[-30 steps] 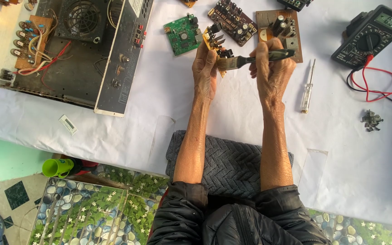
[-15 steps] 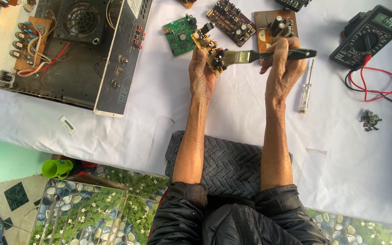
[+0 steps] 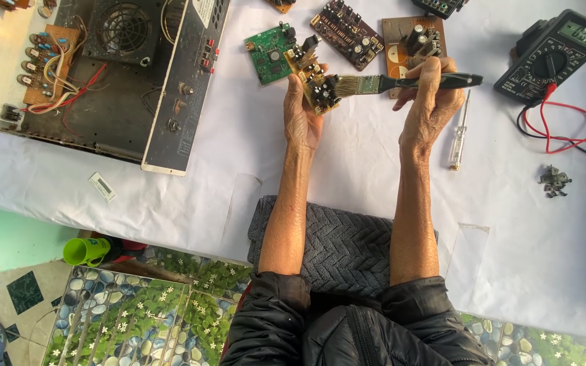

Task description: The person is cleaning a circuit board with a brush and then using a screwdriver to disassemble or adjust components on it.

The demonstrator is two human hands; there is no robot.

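Bristles of the brush [image 3: 401,83], clenched in the right hand [image 3: 432,102], may snag parts on the board [image 3: 313,78] the left hand [image 3: 302,118] grips.

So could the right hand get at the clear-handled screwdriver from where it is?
Probably yes: the screwdriver lies in the open on the white cloth just beside the right hand, but that hand's grip is full with the brush.

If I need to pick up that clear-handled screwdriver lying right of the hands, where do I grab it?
Take the screwdriver by its clear handle, the thicker lower end, coming straight down from above with fingers across its width. It lies flat on the white cloth, nearly vertical in the picture, just right of the right hand holding the brush; both sides look free.
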